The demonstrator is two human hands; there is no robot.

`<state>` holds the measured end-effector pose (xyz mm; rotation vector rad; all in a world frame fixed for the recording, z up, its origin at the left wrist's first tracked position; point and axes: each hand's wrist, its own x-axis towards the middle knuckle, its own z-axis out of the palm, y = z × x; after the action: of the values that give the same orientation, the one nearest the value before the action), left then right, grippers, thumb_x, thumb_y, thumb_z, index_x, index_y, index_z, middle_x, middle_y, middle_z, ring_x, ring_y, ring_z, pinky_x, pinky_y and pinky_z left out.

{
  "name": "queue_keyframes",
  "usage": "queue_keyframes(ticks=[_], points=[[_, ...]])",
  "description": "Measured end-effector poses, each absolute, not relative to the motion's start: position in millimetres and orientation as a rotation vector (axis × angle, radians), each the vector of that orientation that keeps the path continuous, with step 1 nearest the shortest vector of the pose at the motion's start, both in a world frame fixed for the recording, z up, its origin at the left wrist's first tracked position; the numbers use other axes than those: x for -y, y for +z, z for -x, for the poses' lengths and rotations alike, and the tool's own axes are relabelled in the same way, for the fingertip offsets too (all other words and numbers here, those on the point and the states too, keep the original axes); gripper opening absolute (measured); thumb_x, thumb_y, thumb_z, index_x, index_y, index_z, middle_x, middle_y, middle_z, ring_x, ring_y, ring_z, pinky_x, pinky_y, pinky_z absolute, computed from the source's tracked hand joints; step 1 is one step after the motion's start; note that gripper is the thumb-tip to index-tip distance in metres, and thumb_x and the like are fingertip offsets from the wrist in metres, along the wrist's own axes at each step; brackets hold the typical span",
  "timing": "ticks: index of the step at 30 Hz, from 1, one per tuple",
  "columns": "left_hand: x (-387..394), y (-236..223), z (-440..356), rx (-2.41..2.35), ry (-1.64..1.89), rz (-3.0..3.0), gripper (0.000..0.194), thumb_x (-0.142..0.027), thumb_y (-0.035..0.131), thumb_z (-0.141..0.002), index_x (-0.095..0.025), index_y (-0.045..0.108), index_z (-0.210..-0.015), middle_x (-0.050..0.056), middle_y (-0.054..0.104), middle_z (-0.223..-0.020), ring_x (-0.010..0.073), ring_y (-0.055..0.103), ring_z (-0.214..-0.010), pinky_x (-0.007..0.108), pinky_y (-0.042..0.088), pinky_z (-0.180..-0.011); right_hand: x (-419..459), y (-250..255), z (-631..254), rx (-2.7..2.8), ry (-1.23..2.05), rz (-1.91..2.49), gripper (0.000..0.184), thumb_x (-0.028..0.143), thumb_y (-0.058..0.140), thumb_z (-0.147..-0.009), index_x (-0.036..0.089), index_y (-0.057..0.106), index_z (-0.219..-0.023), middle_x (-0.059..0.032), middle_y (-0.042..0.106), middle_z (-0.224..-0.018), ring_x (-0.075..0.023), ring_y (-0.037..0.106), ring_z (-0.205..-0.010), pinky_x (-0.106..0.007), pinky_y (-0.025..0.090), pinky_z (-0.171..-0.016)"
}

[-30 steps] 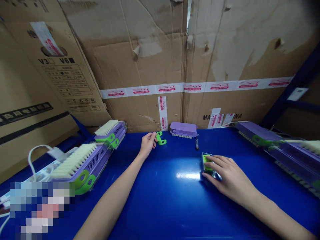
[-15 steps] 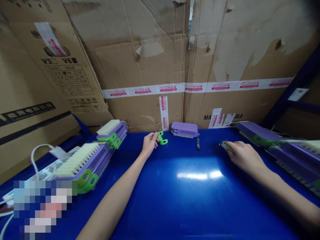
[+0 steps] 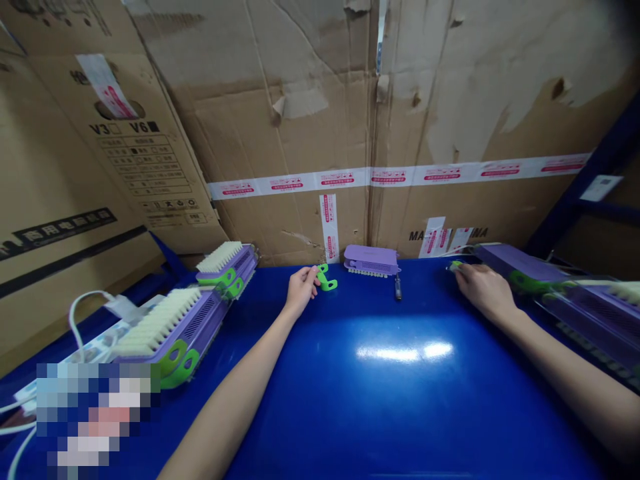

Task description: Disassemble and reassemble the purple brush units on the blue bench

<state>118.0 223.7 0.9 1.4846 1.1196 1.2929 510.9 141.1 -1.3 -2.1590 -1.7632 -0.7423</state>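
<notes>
My left hand [image 3: 299, 291] rests on the blue table [image 3: 350, 387] at the back and pinches a small green plastic piece [image 3: 326, 279] between its fingertips. My right hand [image 3: 481, 288] is stretched to the far right, fingers curled over a small green part in clear wrap [image 3: 455, 266], right beside the row of purple brushes [image 3: 555, 287]. A single purple brush [image 3: 371, 259] lies bristles down between my hands, against the cardboard.
Purple brushes with white bristles and green handles [image 3: 185, 320] line the left side. A small dark pen-like tool [image 3: 397, 287] lies near the single brush. Cardboard boxes [image 3: 350, 120] wall the back and left. A white power strip with cable [image 3: 95, 320] sits far left.
My right hand has carried the small green wrapped part from the table's middle back and right, up to the row of brushes. My left hand has stayed put with its green piece.
</notes>
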Motion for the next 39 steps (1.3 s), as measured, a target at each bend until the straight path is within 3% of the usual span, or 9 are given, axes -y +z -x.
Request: queue_keyframes(ticks=[5,15,23,29,39], points=[[-224.5,-0.2,-117.9,-1.117,1.290,-1.476,0.053,-0.064,0.058,-0.071,-0.012,0.060,-0.083,-0.001,0.055,-0.059,0.0062,0.046,-0.037,0.017,0.033,-0.032,-149.4,-5.5,-519.6,1.779,-0.748,2.052,0.031,0.026,0.040,-0.086,0.012,0.065,-0.098,-0.0154,0.066,-0.095,-0.0270,0.062,-0.087,-0.036,0.047,-0.074],[-223.6,0.6,-118.3,-1.116,1.290,-1.490,0.052,-0.063,0.058,-0.072,-0.013,0.060,-0.083,-0.001,0.055,-0.059,0.0063,0.046,-0.037,0.018,0.033,-0.032,-159.7,-9.3,-522.8,1.723,-0.699,2.203,0.041,0.031,0.035,-0.086,0.007,0.056,-0.112,-0.0203,0.063,-0.108,-0.0332,0.054,-0.104,-0.044,0.042,-0.082],[-223.7,-1.8,-118.9,-1.127,1.322,-1.527,0.052,-0.062,0.058,-0.072,-0.012,0.059,-0.087,-0.001,0.055,-0.061,0.0071,0.047,-0.039,0.018,0.034,-0.032,-165.4,-18.0,-524.5,1.685,-0.714,2.210,0.049,0.032,0.032,-0.087,0.003,0.049,-0.122,-0.0209,0.057,-0.120,-0.0330,0.049,-0.113,-0.046,0.035,-0.095],[-221.6,-1.9,-119.4,-1.164,1.354,-1.595,0.046,-0.057,0.057,-0.076,-0.014,0.060,-0.094,-0.002,0.055,-0.062,0.0071,0.047,-0.040,0.018,0.035,-0.035,-168.9,-22.5,-529.1,1.664,-0.689,2.171,0.050,0.033,0.034,-0.087,0.003,0.048,-0.125,-0.0229,0.056,-0.123,-0.0342,0.048,-0.115,-0.050,0.034,-0.097],[-215.5,-3.6,-124.0,-1.286,1.542,-1.898,0.029,-0.042,0.058,-0.081,-0.019,0.061,-0.099,-0.003,0.053,-0.065,0.0088,0.049,-0.054,0.019,0.040,-0.055,-168.2,-21.5,-522.4,1.609,-0.717,2.131,0.055,0.034,0.032,-0.088,0.002,0.039,-0.133,-0.0244,0.051,-0.127,-0.0346,0.044,-0.120,-0.053,0.029,-0.099]])
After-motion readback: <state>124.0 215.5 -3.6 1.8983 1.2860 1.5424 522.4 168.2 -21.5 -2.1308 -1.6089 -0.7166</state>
